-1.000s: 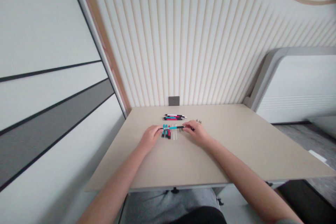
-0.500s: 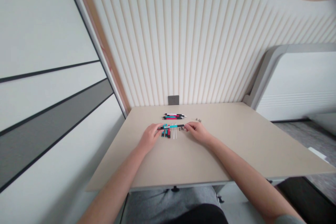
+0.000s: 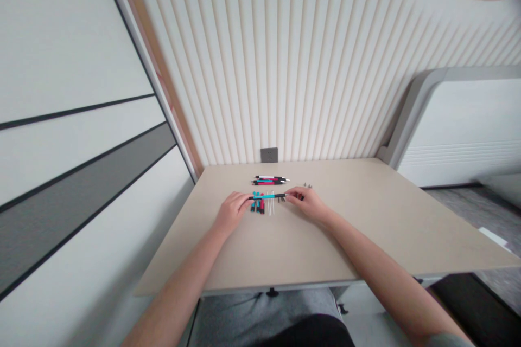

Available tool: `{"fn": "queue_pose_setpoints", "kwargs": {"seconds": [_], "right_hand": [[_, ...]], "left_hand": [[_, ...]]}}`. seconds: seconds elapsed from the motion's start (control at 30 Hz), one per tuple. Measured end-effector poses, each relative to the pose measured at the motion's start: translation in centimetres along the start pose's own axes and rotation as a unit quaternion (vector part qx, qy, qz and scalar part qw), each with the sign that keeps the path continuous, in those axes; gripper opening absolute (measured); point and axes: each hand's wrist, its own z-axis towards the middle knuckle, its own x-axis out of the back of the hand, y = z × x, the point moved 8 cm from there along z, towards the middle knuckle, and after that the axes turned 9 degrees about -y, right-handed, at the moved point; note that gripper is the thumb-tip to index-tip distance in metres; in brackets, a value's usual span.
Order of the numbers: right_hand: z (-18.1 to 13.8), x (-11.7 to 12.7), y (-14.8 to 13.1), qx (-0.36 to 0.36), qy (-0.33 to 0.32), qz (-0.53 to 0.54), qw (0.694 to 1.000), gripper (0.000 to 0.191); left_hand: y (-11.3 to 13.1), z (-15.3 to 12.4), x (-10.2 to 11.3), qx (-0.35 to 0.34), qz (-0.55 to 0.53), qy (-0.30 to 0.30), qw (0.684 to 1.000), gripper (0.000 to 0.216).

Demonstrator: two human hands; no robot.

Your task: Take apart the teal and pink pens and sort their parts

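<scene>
"Head view: which step?"

"Work at the blue pen's [image 3: 267, 196] tip, I'd judge; next calls for steadiness. Left hand [image 3: 233, 211] grips it above the table [image 3: 268, 252]; right hand's [image 3: 307, 204] grip I can't tell."

"Room?"

"Open nearer than the pen, to the front edge [image 3: 244, 287]; more pens [image 3: 269, 180] lie beyond it."

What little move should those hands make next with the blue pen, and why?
Perhaps a gentle twist by the right hand at one end of the pen: that hand is pinched there, while the left hand grips the opposite end and could steady it.
</scene>
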Motion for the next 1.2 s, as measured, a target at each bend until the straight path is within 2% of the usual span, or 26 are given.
{"fn": "queue_pose_setpoints", "kwargs": {"seconds": [0.2, 0.4, 0.53, 0.77, 0.87, 1.03, 1.13, 1.2], "right_hand": [[-0.1, 0.4, -0.7, 0.01, 0.032, 0.016, 0.999, 0.026], [-0.1, 0.1, -0.5, 0.008, 0.029, 0.062, 0.998, 0.027], [-0.1, 0.8, -1.0, 0.039, 0.07, 0.054, 0.995, 0.026], [0.0, 0.8, -0.8, 0.033, 0.068, 0.04, 0.996, 0.028], [-0.1, 2.4, 0.1, 0.023, 0.094, -0.008, 0.995, 0.027], [-0.7, 6.7, 3.1, 0.005, 0.143, -0.124, 0.982, 0.03], [-1.3, 8.5, 5.8, -0.041, 0.134, -0.175, 0.974, 0.026], [-1.5, 8.8, 7.1, -0.069, 0.109, -0.2, 0.971, 0.028]], "left_hand": [[-0.3, 0.0, -0.1, 0.037, 0.004, -0.011, 0.999, 0.029], [-0.1, 0.1, 0.0, 0.042, -0.011, -0.015, 0.999, 0.029], [-0.1, 0.0, 0.0, 0.047, -0.025, -0.013, 0.998, 0.028], [-0.6, -0.1, 0.4, 0.069, -0.035, 0.007, 0.997, 0.03], [-0.8, -0.2, 0.4, 0.079, -0.029, 0.013, 0.996, 0.03], [-0.8, -0.1, 0.2, 0.077, -0.023, 0.01, 0.997, 0.027], [-0.6, 0.0, 0.2, 0.069, -0.025, 0.007, 0.997, 0.025], [-0.5, 0.0, 0.2, 0.061, -0.028, 0.003, 0.998, 0.023]]}}
